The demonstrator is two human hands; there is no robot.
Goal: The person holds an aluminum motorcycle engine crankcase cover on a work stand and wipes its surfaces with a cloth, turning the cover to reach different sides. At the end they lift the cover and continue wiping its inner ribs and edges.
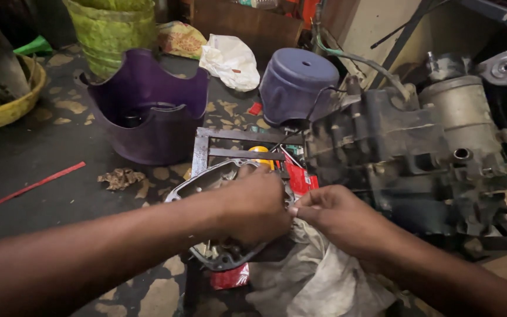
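My left hand (253, 205) rests over a grey metal engine cover (203, 182) that lies on a small metal frame (230, 144); its fingers curl at the cover's right edge. My right hand (335, 217) meets it there, fingertips pinched together on something too small to make out. Both hands touch near the cover's rim. A dirty engine block (406, 152) stands just right of the hands. A grey cloth (318, 276) lies under my right wrist.
A broken purple plastic tub (148, 105) stands behind the cover, an upturned purple bucket (297, 82) beyond it. A yellow basin (13, 105) is at far left, a red strip (33, 185) on the dark floor, a white bag (230, 58) at the back.
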